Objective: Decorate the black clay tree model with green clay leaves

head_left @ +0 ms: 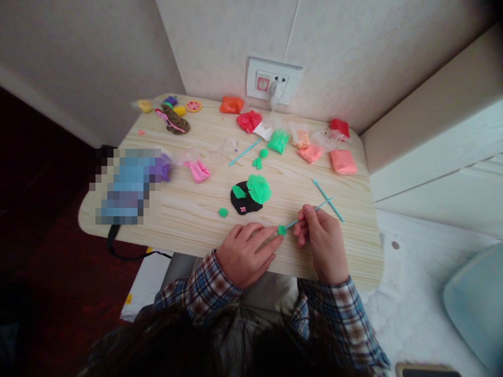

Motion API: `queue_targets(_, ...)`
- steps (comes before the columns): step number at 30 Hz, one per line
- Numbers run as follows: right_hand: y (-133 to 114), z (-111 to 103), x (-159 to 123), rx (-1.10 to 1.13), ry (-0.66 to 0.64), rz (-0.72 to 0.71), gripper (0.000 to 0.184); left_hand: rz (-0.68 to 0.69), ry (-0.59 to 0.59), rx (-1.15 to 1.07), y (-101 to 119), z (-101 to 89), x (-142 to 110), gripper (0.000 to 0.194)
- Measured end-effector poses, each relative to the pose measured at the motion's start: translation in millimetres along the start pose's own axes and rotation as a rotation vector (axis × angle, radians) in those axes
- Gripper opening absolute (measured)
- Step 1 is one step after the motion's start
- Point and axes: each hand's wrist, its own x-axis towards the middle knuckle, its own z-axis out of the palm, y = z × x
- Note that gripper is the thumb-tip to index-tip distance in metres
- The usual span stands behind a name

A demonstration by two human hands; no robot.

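Note:
My right hand [322, 238] pinches a thin blue modelling tool [325, 201], its tip touching a small piece of green clay [281, 230]. Palm down near the table's front edge, my left hand [249, 251] holds that piece steady at its fingertips. Just beyond my hands lies a black clay base [245, 205] with a large ruffled green clay shape [259, 189], a green leaf shape [238, 192] and a tiny pink flower [243, 209] on it. To its left is a green clay lump [223, 212]. Another blue tool [334, 207] lies beside my right hand.
Bags of red clay [249, 121], green clay [279, 141] and pink clay [197, 171] lie on the wooden table [188, 209]. A third blue tool [244, 153] is near small green pieces [259, 159]. A brown clay figure [175, 120] sits back left, below the wall socket's [274, 81] height.

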Motion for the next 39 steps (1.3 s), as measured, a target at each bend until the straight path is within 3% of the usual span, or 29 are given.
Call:
queue_targets(6,-3.1,-3.2,-4.2,0.147,0.008,0.003,0.040,0.002,0.002,0.003,-0.4,0.2,0.1,0.032)
queue_targets(21,-0.5,1.0,-2.1,-0.009,0.027,0.011,0.040,-0.003,0.005,0.004,0.2,2.2,-0.6,0.030)
queue_targets(29,-2.3,-3.5,-10.5,0.164,0.039,0.041,0.038,0.012,0.024,0.001,-0.2,0.2,0.7,0.030)
queue_targets(39,-1.4,2.8,-6.8,0.072,0.039,0.040,0.041,0.006,0.017,-0.016,0.9,-7.0,5.6,0.028)
